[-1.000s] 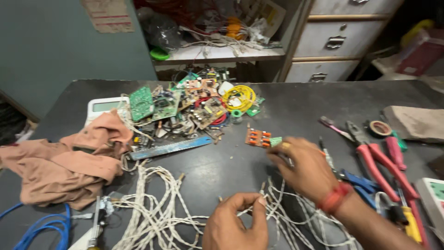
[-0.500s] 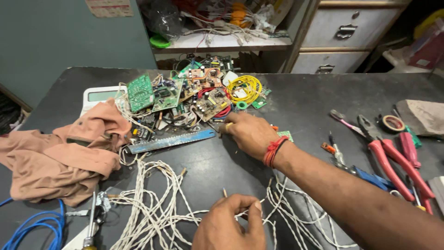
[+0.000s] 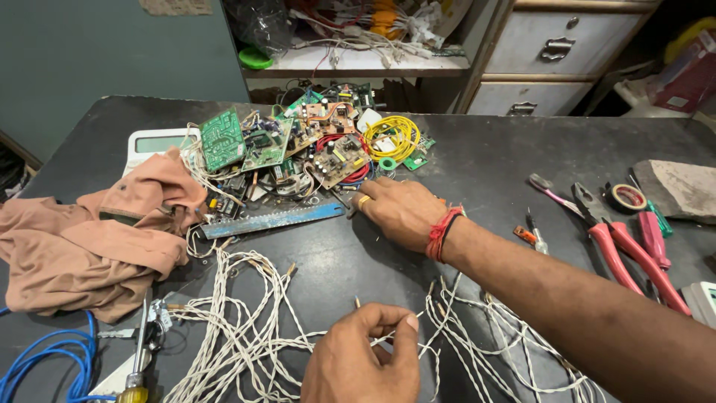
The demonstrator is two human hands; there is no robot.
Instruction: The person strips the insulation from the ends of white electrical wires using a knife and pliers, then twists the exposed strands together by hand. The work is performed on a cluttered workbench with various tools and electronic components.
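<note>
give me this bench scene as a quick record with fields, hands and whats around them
left hand: pinching a white twisted wire
right hand: palm down, fingertips at the edge of the circuit board pile
near right hand: blue saw blade, yellow wire coil
left side: pink cloth, blue cable
right side: red-handled pliers, tape roll
surface: dark table

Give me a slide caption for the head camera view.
Left hand pinches a twisted white wire while the right hand reaches the circuit board pile on a dark workbench.
</note>
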